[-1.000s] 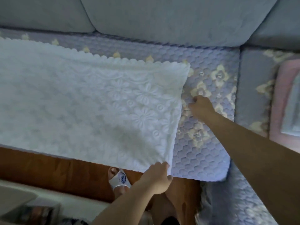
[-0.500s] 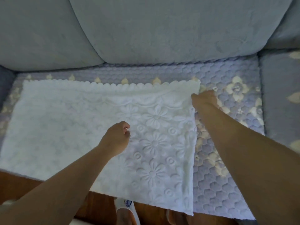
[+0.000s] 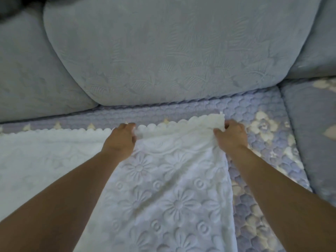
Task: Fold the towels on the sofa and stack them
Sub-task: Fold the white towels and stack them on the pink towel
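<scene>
A white towel (image 3: 169, 193) with embossed flowers and a scalloped edge lies spread over the sofa seat (image 3: 254, 160). My left hand (image 3: 121, 140) pinches the far scalloped edge near its middle. My right hand (image 3: 231, 136) grips the towel's far right corner, which is bunched and lifted slightly off the seat. The cloth between the two hands is wrinkled. The towel's left part lies flat and runs out of view at the left.
Grey-blue back cushions (image 3: 163, 57) rise right behind the towel. The quilted lilac seat cover with pale flowers shows bare to the right of the towel. A second seat section (image 3: 316, 135) adjoins at the far right.
My left hand has moved from the towel's near edge up to its far scalloped edge. My right hand has taken hold of the far right corner and lifted it a little. The view has tilted up toward the cushions.
</scene>
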Action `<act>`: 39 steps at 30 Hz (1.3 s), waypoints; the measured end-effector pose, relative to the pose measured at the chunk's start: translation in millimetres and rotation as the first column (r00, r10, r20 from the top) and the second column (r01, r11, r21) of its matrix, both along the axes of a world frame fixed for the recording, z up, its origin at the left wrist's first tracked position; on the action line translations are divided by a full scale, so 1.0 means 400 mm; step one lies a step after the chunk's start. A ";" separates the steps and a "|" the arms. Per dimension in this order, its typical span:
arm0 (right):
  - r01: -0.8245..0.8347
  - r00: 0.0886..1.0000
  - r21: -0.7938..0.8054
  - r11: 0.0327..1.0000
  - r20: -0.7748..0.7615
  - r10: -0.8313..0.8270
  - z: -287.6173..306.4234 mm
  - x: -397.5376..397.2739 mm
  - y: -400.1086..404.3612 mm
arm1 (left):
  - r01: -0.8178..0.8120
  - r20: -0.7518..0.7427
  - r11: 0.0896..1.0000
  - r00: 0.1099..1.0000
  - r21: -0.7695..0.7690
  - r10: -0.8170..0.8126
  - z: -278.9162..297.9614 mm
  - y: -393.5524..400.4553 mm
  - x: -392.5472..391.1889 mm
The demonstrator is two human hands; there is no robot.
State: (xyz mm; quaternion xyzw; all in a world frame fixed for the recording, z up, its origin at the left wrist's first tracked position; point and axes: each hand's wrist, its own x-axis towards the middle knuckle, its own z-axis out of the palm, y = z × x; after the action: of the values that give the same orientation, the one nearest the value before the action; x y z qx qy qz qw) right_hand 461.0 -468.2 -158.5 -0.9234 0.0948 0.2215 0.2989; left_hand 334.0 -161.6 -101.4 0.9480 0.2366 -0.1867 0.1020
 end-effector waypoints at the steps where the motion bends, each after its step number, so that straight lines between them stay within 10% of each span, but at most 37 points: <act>1: 0.020 1.000 0.002 1.000 -0.007 -0.020 0.000 0.003 0.001 | 0.029 -0.015 1.000 0.999 -0.005 -0.029 -0.014 0.015 0.015; 17: 0.068 0.991 -0.296 0.953 0.130 -0.030 -0.008 -0.007 0.065 | 0.296 0.306 0.950 0.918 -0.099 -0.254 -0.125 0.166 0.101; 22: -0.270 0.704 -0.536 0.800 0.456 0.544 0.043 -0.060 0.158 | 0.315 0.259 0.939 0.926 -0.135 -0.274 -0.136 0.200 0.072; 26: -0.534 0.675 -0.431 0.728 0.302 0.674 0.030 -0.046 0.274 | 0.351 0.280 0.917 0.915 -0.190 -0.292 -0.125 0.214 0.086; 32: -0.455 0.686 -0.501 0.736 0.330 0.648 -0.001 -0.068 0.313 | 0.698 0.461 0.716 0.633 0.008 -0.622 -0.116 0.242 -0.003; 39: -0.468 0.686 -0.556 0.686 0.261 0.679 0.003 -0.065 0.331 | 0.634 0.425 0.774 0.698 0.010 -0.577 -0.127 0.300 -0.017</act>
State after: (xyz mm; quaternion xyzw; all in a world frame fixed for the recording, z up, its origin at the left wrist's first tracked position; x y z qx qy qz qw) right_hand 435.1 -335.8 -157.4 -0.9710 -0.2318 0.0591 0.0042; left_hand 327.1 -41.6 -152.2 0.9805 -0.1288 -0.0255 0.1464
